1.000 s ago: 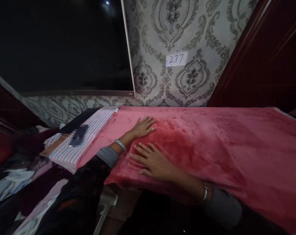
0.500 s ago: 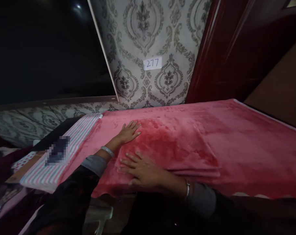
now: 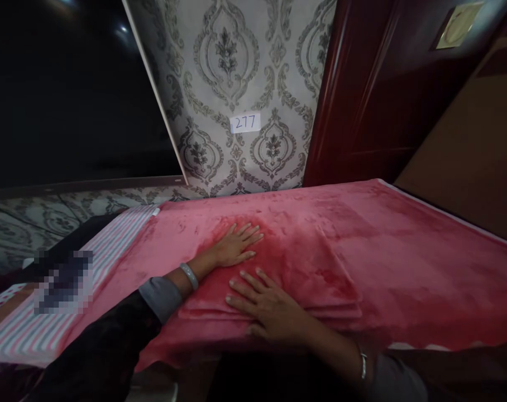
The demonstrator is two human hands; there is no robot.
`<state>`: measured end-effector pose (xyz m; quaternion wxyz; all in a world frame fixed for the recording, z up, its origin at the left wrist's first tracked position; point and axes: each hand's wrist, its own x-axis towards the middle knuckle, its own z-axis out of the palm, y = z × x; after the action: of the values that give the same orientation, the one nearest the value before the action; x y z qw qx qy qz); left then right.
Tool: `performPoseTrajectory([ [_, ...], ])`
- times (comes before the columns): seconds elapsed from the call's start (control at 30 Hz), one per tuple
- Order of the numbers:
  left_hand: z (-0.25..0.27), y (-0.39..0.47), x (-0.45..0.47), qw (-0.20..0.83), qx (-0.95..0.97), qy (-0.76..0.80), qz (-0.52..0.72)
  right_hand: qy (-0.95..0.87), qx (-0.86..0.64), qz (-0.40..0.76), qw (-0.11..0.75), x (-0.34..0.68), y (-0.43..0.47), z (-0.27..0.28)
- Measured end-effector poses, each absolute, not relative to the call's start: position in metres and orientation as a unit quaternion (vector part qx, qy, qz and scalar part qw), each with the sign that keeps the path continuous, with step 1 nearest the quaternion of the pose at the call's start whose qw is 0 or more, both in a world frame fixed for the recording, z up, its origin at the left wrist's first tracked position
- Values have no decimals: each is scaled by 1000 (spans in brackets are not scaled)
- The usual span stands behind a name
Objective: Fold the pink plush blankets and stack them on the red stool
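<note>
A folded red plush cloth (image 3: 316, 268) lies flat, its stacked layers showing along the near edge. Under it spreads a larger pink plush cover (image 3: 416, 262). My left hand (image 3: 235, 245) rests palm down on the folded cloth's left part, fingers stretched and spread. Nearer to me, my right hand (image 3: 274, 310) lies on the front part of the same cloth, its fingers also spread. Neither hand grips anything. A bracelet circles each wrist.
On the left, a striped cloth (image 3: 106, 245) carries a blurred dark object (image 3: 65, 282). Behind stand a large black screen (image 3: 77, 95) and a patterned wall with a paper label (image 3: 245, 123) reading 277. A dark red wooden panel (image 3: 362, 100) rises at the back right.
My left hand has slid to the right across the folded cloth, and my right hand has also shifted right. The view has turned a little, so the surroundings sit further left and lower.
</note>
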<state>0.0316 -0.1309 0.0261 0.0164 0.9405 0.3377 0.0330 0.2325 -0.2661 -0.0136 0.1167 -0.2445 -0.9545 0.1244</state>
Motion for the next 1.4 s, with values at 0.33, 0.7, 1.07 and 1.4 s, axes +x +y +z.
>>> performPoseTrajectory([
  [0.33,49,-80,3,-15,871,489,-57,-947,-253,157,121,231,-268,-4],
  [0.7,51,-133,107,47,955,292,14,-933,-308,112,147,287,-261,16],
  [1.07,21,-135,114,-9,951,306,39,-930,-322,88,156,292,-262,-13],
  [1.4,27,-138,116,20,944,321,73,-920,-340,75,179,294,-274,-5],
])
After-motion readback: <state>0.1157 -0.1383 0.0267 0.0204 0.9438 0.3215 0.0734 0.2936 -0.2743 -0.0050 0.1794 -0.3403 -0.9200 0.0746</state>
